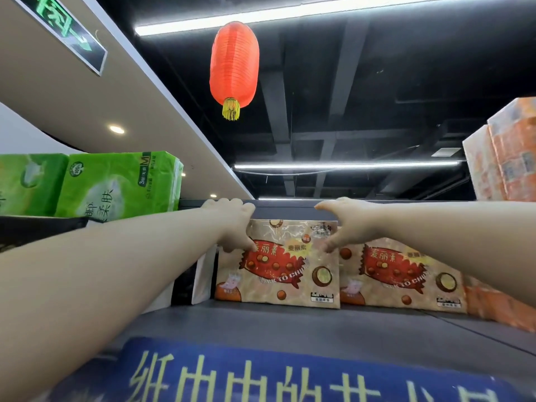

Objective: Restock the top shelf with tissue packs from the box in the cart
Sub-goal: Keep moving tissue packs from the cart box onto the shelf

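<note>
A tan tissue pack (278, 271) with a red candy-shaped print stands upright on the grey top shelf (290, 323). My left hand (235, 224) grips its upper left corner, fingers over the top edge and thumb on the front. My right hand (342, 224) grips its upper right corner the same way. A second pack (406, 280) of the same print stands right beside it, touching its right edge. The cart and its box are out of view.
Green tissue packs (116, 184) stand on the shelf at the left. Orange packs (504, 152) are stacked at the right, and more orange ones (499, 306) lie lower right. A blue shelf sign (261, 372) runs along the front. A red lantern (234, 65) hangs overhead.
</note>
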